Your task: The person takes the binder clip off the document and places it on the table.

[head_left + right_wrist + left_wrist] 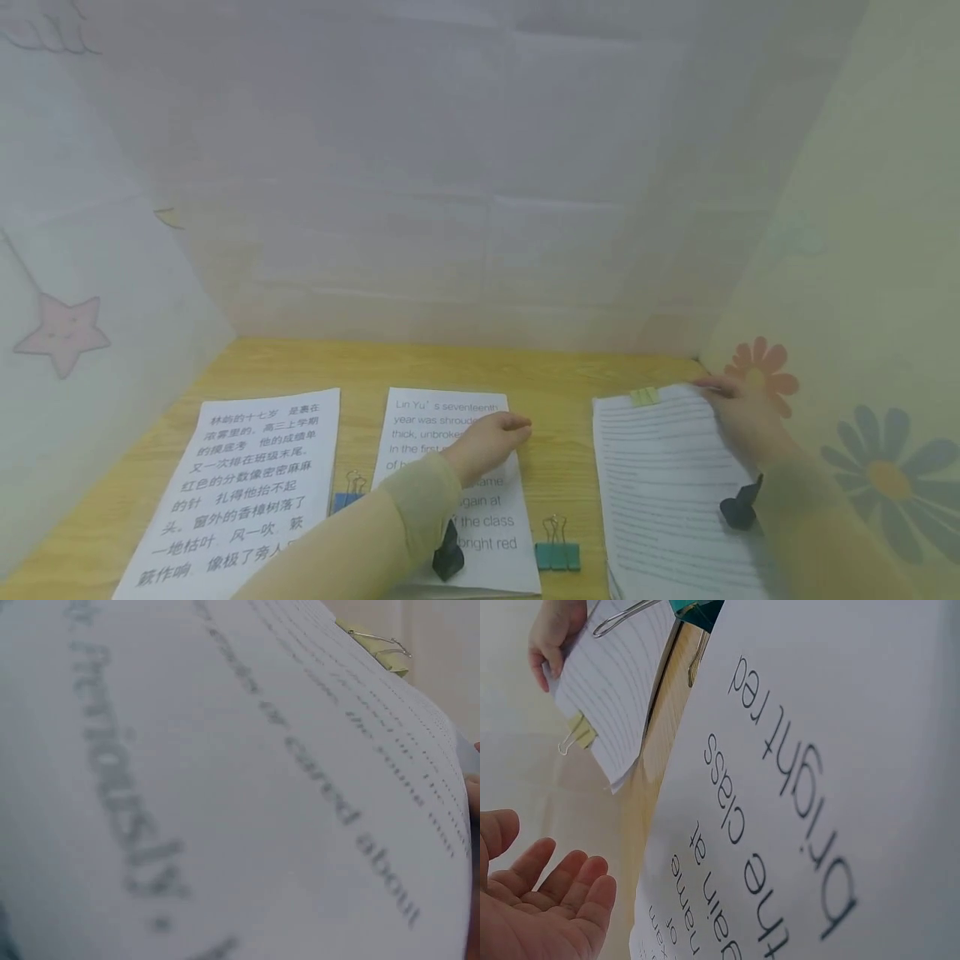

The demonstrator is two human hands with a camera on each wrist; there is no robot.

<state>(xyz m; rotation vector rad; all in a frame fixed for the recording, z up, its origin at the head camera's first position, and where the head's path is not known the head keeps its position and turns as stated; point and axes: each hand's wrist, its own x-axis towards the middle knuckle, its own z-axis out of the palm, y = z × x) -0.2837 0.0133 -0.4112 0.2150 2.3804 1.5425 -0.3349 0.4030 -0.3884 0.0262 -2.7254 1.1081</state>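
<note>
Pale sleeves (352, 533) lead us in from the near edge, and straight away it's the right hand (738, 417) with the action! Its fingers are at the far right corner of the right stack (660, 483), and they appear to pinch the paper, though the sheets hide part of that grip. That stack lies on the right of the table (450, 362), yellow clip (643, 397) on its far edge, just left of the hand, and the right wrist view shows the page curving away towards the fingers. Over on the left, the left hand (487, 446) hovers above the middle stack (491, 567), fingers loose, nothing in them. Green clip (557, 557) sits between those two piles, blue clip (348, 501) between the middle stack and the left stack (247, 475). Good handling here, I'd say, means taking the corner's full thickness so no sheet slips, bending it gently to spare it a crease, and using that free left hand to steady the opposite side, well away from the yellow clip.
</note>
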